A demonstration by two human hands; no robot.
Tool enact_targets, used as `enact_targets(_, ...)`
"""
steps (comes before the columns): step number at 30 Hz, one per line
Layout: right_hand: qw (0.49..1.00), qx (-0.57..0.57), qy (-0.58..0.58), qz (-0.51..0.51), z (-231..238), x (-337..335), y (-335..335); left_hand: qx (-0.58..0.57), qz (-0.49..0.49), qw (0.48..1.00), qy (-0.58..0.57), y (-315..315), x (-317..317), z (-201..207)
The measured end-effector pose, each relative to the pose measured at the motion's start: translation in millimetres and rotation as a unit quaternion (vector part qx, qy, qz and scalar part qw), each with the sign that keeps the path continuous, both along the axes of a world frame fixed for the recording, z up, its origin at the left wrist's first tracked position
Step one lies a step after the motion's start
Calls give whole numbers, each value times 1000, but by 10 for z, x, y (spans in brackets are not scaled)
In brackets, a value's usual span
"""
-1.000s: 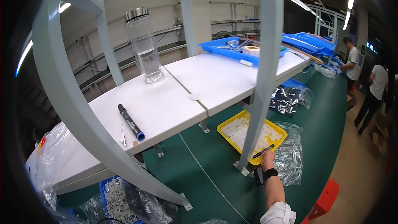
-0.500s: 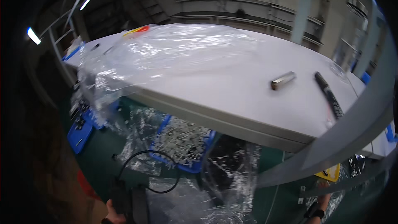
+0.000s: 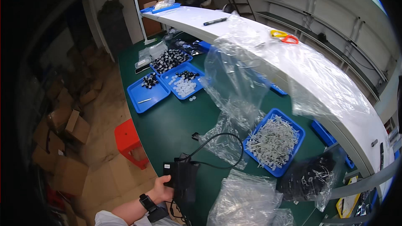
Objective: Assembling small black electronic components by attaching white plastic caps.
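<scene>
My left hand (image 3: 161,190) is at the near left edge of the green table, with a dark band on its wrist. It grips the left side of a black box-shaped device (image 3: 184,180) with a small white label. The thumb shows on top; the other fingers are mostly hidden. A black cable (image 3: 224,134) loops from the device across clear plastic film (image 3: 228,148) to a small dark plug end. To the right, a blue tray (image 3: 302,136) holds many small whitish pins. My right hand is out of view.
Farther left, blue trays (image 3: 144,106) hold black and white caps. A white raised shelf (image 3: 335,75) carries scissors (image 3: 284,37) and clear film. Clear bags (image 3: 247,196) and a dark-filled bag (image 3: 312,175) lie nearby. A red stool (image 3: 130,136) and cardboard boxes (image 3: 67,169) stand on the floor.
The view has swung left, bringing the cap trays, stool and boxes into sight. My right hand has left the view. My left hand remains at the black device.
</scene>
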State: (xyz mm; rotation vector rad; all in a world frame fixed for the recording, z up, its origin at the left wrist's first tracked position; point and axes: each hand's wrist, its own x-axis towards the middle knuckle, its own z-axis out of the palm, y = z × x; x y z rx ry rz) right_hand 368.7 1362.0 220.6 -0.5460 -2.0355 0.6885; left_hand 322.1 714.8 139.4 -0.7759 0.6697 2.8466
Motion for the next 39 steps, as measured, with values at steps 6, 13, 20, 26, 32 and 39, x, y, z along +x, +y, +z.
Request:
enact_targets(6,819,-299,-340,352,60,-684,-2950,-45,-45,997,33,-1226,-444,-255)
enact_targets(13,603,-343,-403,597,-1013,-1587,-6152,-105,-126,984,64,-2277,-1314,-326)
enact_targets(20,739,-217,-381,512,-1348,-1880,-8288,-149,-191,970,-4,-3055,-1866,-939)
enact_targets(26,858,-104,-283,415,-1486,-2174,-8464,-307,-286,907,-17,-3147,-2021,-1119)
enact_targets(32,864,-54,-319,386,-1727,-2336,-8208,-341,-357,869,28,-3177,-2063,-1191)
enact_targets(39,872,-165,-306,345,-1564,-2368,-8228,-388,-499,772,61,-3187,-2216,-776)
